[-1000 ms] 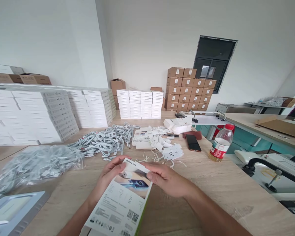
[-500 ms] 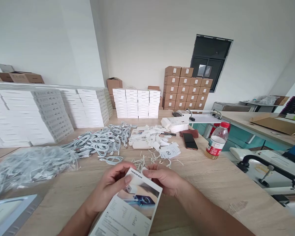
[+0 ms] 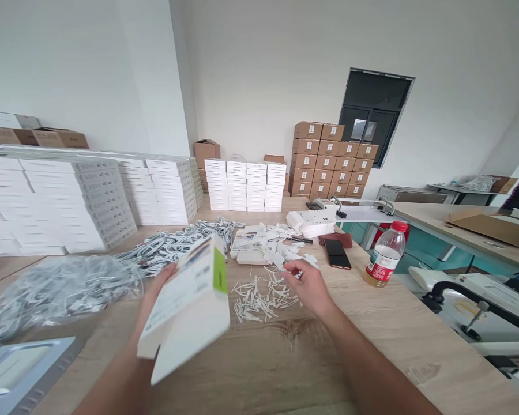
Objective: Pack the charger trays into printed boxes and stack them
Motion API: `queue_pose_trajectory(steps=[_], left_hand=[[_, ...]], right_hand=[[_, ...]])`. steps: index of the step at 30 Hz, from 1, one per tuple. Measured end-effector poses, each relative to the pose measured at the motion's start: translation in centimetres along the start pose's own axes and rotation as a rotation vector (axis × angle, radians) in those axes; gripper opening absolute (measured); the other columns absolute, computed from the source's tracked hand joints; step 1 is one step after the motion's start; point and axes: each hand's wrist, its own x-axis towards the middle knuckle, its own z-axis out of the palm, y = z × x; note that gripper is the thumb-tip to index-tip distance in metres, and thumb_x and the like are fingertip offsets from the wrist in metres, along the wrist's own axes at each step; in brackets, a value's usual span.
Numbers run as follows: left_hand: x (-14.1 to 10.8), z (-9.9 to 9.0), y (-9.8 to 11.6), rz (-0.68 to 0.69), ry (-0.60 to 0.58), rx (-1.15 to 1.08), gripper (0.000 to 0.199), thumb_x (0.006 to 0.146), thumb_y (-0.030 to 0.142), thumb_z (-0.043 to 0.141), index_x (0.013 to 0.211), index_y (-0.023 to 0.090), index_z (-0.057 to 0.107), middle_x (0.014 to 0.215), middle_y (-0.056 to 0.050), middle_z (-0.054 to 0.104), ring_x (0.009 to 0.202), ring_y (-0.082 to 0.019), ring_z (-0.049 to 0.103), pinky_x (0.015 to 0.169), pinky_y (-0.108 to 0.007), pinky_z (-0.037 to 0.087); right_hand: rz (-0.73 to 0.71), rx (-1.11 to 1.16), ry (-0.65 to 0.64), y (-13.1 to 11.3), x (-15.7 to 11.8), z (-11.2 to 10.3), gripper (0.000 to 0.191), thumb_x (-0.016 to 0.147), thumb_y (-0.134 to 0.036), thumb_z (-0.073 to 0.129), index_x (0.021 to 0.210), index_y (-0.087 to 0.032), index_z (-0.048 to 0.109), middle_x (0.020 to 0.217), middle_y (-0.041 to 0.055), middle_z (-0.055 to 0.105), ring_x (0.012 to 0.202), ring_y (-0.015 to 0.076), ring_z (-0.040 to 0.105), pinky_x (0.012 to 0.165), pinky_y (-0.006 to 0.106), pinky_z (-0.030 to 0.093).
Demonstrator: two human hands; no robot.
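My left hand [image 3: 159,288] grips a white box [image 3: 185,297] from its left side; the box is tilted, with a green patch on its edge and a flap hanging open toward me. Most of the left fingers are behind the box. My right hand [image 3: 301,282] is over the table beside the heap of white paper scraps [image 3: 270,245], fingers bent together with thumb near the index; whatever may be between the fingertips is too small to make out. Thin white strips [image 3: 259,300] lie scattered on the wood between the hands.
Coiled white cables [image 3: 173,245] and a plastic bag of cables [image 3: 64,288] lie left. Stacks of white boxes [image 3: 47,202] stand behind. To the right are a phone [image 3: 337,253], a red-capped bottle [image 3: 386,256] and a black-handled machine [image 3: 476,305]. A grey tray [image 3: 47,369] is front left.
The box has moved left and turned, now showing its green patch and open flap. My right hand has let go of it and moved right, toward the scraps.
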Motion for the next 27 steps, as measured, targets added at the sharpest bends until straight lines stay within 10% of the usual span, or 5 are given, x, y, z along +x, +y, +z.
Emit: queue_pose_trajectory(steps=[6,20,27], left_hand=[[0.9,-0.5,-0.4,-0.069,0.036,-0.049,0.019,0.091,0.031,0.054,0.08,0.018,0.062,0.046,0.002,0.061,0.032,-0.016,0.055,0.031,-0.023,0.04],[1.6,0.0,-1.7,-0.082,-0.086,-0.058,0.025,0.09,0.028,0.054,0.105,0.012,0.066,0.067,-0.006,0.073,0.052,-0.023,0.068,0.042,-0.028,0.051],[3.8,-0.8,-3.1,0.088,-0.05,-0.061,0.011,0.089,0.017,0.06,0.098,0.013,0.065,0.07,-0.003,0.071,0.047,-0.011,0.062,0.038,-0.017,0.051]], right_hand=[[-0.109,-0.538,-0.043,3.3,0.8,-1.5,0.023,0.08,-0.017,0.062,0.099,-0.023,0.074,0.118,0.0081,0.069,0.113,0.0278,0.057,0.093,0.039,0.04],[-0.042,-0.2,0.241,6.3,2.6,-3.1,0.019,0.073,-0.038,0.064,0.067,-0.022,0.072,0.087,0.0072,0.074,0.085,0.0239,0.066,0.082,0.037,0.051],[0.011,-0.035,0.471,3.8,2.3,-5.2,0.042,0.079,-0.054,0.057,0.091,-0.016,0.072,0.089,0.012,0.072,0.079,0.0257,0.065,0.079,0.043,0.051]])
